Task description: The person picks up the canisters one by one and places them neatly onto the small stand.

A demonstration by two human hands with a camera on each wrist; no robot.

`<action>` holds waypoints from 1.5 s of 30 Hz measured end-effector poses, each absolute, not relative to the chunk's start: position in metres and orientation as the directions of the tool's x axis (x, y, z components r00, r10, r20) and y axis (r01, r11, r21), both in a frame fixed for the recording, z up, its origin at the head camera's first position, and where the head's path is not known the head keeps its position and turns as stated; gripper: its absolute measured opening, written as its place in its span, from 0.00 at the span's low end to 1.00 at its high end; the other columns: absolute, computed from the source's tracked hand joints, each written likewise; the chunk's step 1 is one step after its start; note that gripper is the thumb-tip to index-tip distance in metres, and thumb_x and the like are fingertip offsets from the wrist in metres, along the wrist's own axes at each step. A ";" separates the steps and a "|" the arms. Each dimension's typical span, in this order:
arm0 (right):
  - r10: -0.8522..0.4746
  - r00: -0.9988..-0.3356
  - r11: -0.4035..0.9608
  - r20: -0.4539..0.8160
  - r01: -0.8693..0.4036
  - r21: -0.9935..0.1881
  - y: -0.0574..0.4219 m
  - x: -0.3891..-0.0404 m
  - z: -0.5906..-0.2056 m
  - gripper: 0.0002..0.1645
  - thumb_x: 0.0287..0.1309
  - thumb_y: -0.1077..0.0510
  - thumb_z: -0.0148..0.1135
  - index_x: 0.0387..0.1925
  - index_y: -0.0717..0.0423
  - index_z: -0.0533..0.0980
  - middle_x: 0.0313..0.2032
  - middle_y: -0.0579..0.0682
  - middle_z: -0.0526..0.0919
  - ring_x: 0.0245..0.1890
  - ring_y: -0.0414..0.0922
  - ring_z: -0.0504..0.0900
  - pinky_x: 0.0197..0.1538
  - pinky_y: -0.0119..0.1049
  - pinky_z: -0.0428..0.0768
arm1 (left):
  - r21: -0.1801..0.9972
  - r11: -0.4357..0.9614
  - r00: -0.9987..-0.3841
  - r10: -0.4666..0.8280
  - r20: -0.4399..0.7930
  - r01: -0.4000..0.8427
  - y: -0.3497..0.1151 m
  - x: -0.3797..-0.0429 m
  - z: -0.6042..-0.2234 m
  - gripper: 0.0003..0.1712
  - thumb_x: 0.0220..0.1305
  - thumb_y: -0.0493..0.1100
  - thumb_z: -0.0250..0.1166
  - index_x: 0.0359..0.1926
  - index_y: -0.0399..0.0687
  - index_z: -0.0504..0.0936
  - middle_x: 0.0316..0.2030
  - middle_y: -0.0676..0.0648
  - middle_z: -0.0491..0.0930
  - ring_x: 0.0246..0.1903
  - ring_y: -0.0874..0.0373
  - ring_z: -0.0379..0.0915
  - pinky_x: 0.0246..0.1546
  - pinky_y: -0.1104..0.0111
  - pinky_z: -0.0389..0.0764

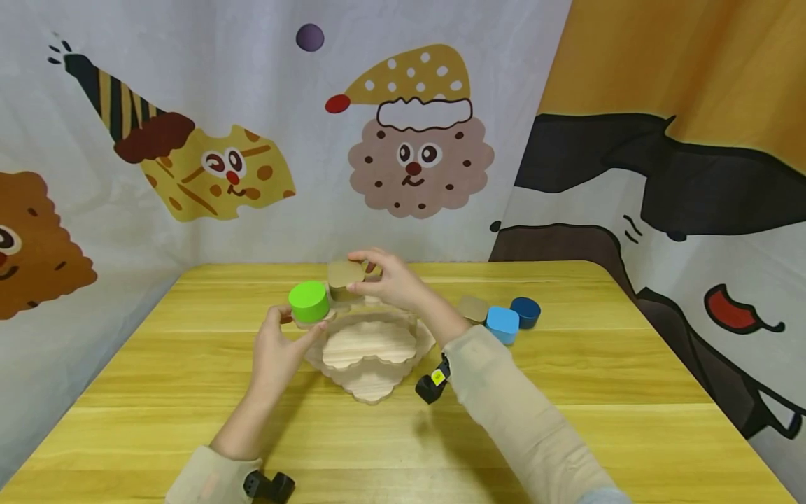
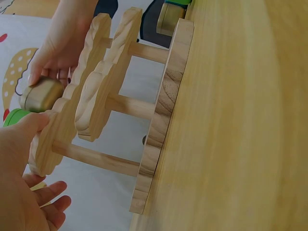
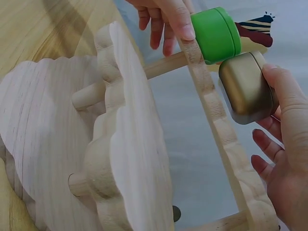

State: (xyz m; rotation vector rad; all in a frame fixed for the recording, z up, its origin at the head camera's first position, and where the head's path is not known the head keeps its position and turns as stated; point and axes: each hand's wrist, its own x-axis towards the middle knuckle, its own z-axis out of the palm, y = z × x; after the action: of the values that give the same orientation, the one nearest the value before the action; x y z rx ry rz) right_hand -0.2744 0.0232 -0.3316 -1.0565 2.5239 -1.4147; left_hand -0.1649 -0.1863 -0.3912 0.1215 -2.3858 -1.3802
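A tiered wooden stand (image 1: 370, 343) with wavy-edged shelves joined by round dowels stands on the table. At the left end of its highest shelf (image 2: 57, 127) sits a round green tin (image 1: 308, 302). My left hand (image 1: 277, 353) grips that shelf end, thumb along the edge beside the green tin and fingers underneath. My right hand (image 1: 398, 283) pinches a gold, rounded-square tin (image 3: 248, 89) between thumb and fingers. The gold tin is close over the highest shelf, right beside the green one in the right wrist view. The lower shelf (image 3: 139, 139) bears nothing.
To the right of the stand, another gold tin (image 1: 474, 309), a light blue tin (image 1: 502, 325) and a dark blue round tin (image 1: 525, 312) stand grouped on the wooden table (image 1: 567, 434). A curtain with cartoon prints (image 1: 252, 84) hangs behind the table's far edge.
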 end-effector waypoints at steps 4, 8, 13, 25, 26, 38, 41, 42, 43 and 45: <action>-0.603 -0.760 0.354 0.241 -0.526 -0.773 0.022 -0.275 -0.334 0.32 0.57 0.51 0.68 0.63 0.47 0.70 0.55 0.44 0.72 0.44 0.45 0.73 0.36 0.34 0.79 | 0.847 0.519 -0.922 -0.263 0.285 0.114 -0.186 -0.165 -0.391 0.38 0.52 0.51 0.75 0.54 0.31 0.69 0.50 0.34 0.73 0.52 0.40 0.67 0.52 0.49 0.67; -0.609 -0.761 0.374 0.226 -0.526 -0.764 0.020 -0.274 -0.334 0.33 0.57 0.51 0.68 0.64 0.48 0.70 0.55 0.44 0.71 0.46 0.43 0.72 0.38 0.33 0.78 | 0.848 0.518 -0.924 -0.260 0.279 0.110 -0.186 -0.165 -0.391 0.38 0.52 0.51 0.74 0.54 0.31 0.69 0.50 0.34 0.73 0.52 0.40 0.67 0.52 0.49 0.67; -0.609 -0.764 0.386 0.211 -0.518 -0.764 0.019 -0.274 -0.334 0.33 0.58 0.51 0.67 0.64 0.47 0.69 0.55 0.43 0.71 0.45 0.42 0.71 0.37 0.33 0.78 | 0.849 0.517 -0.927 -0.256 0.273 0.107 -0.187 -0.164 -0.392 0.38 0.53 0.51 0.74 0.55 0.31 0.68 0.50 0.34 0.73 0.52 0.40 0.67 0.52 0.49 0.68; -0.560 -0.797 0.378 0.226 -0.489 -0.786 0.028 -0.272 -0.336 0.40 0.54 0.42 0.69 0.66 0.44 0.67 0.56 0.42 0.73 0.52 0.44 0.70 0.46 0.38 0.76 | 0.859 0.502 -0.927 -0.263 0.267 0.105 -0.187 -0.163 -0.393 0.38 0.51 0.50 0.75 0.55 0.32 0.68 0.50 0.35 0.73 0.53 0.40 0.67 0.53 0.50 0.67; -0.549 -0.801 0.375 0.238 -0.490 -0.787 0.031 -0.271 -0.336 0.39 0.54 0.42 0.69 0.66 0.44 0.67 0.56 0.42 0.73 0.53 0.44 0.70 0.47 0.38 0.76 | 0.858 0.503 -0.927 -0.263 0.269 0.106 -0.187 -0.163 -0.394 0.38 0.51 0.49 0.75 0.55 0.32 0.69 0.50 0.35 0.73 0.53 0.40 0.67 0.53 0.50 0.67; -0.529 -0.773 0.340 0.351 -0.572 -0.746 0.078 -0.249 -0.326 0.36 0.54 0.48 0.70 0.64 0.42 0.69 0.58 0.40 0.72 0.53 0.47 0.69 0.56 0.52 0.67 | 0.849 0.514 -0.923 -0.258 0.285 0.118 -0.187 -0.165 -0.394 0.39 0.51 0.50 0.75 0.55 0.31 0.68 0.50 0.35 0.73 0.54 0.38 0.66 0.53 0.49 0.67; -0.537 -0.764 0.341 0.357 -0.584 -0.737 0.088 -0.241 -0.325 0.36 0.54 0.50 0.71 0.64 0.41 0.68 0.57 0.40 0.72 0.53 0.48 0.69 0.56 0.52 0.66 | 0.847 0.518 -0.921 -0.260 0.291 0.121 -0.186 -0.165 -0.393 0.39 0.51 0.50 0.75 0.55 0.31 0.69 0.50 0.35 0.73 0.53 0.39 0.66 0.52 0.49 0.67; -0.540 -0.762 0.345 0.359 -0.589 -0.731 0.092 -0.239 -0.325 0.36 0.54 0.50 0.71 0.64 0.42 0.68 0.57 0.40 0.72 0.53 0.48 0.69 0.57 0.52 0.66 | 0.846 0.519 -0.921 -0.260 0.292 0.122 -0.186 -0.165 -0.393 0.39 0.51 0.50 0.75 0.55 0.31 0.69 0.50 0.35 0.73 0.53 0.39 0.67 0.52 0.49 0.67; -0.542 -0.759 0.351 0.361 -0.594 -0.724 0.095 -0.237 -0.325 0.36 0.54 0.50 0.71 0.64 0.42 0.68 0.58 0.42 0.72 0.53 0.49 0.69 0.57 0.53 0.66 | 0.848 0.517 -0.921 -0.261 0.290 0.120 -0.186 -0.165 -0.392 0.38 0.51 0.50 0.75 0.55 0.31 0.69 0.50 0.35 0.73 0.53 0.39 0.67 0.52 0.50 0.67; -0.544 -0.754 0.367 0.368 -0.608 -0.704 0.101 -0.233 -0.326 0.36 0.53 0.49 0.71 0.64 0.44 0.69 0.57 0.44 0.72 0.53 0.49 0.69 0.56 0.52 0.67 | 0.849 0.515 -0.921 -0.261 0.288 0.120 -0.186 -0.165 -0.392 0.38 0.51 0.50 0.75 0.55 0.31 0.69 0.50 0.35 0.73 0.53 0.40 0.67 0.52 0.50 0.68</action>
State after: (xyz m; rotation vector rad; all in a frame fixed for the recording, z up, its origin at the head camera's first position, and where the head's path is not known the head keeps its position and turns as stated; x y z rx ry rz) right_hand -0.2325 0.1013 -0.3259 -1.1215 2.6570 -1.4203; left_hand -0.1653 -0.1862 -0.3920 0.1172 -2.3790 -1.3761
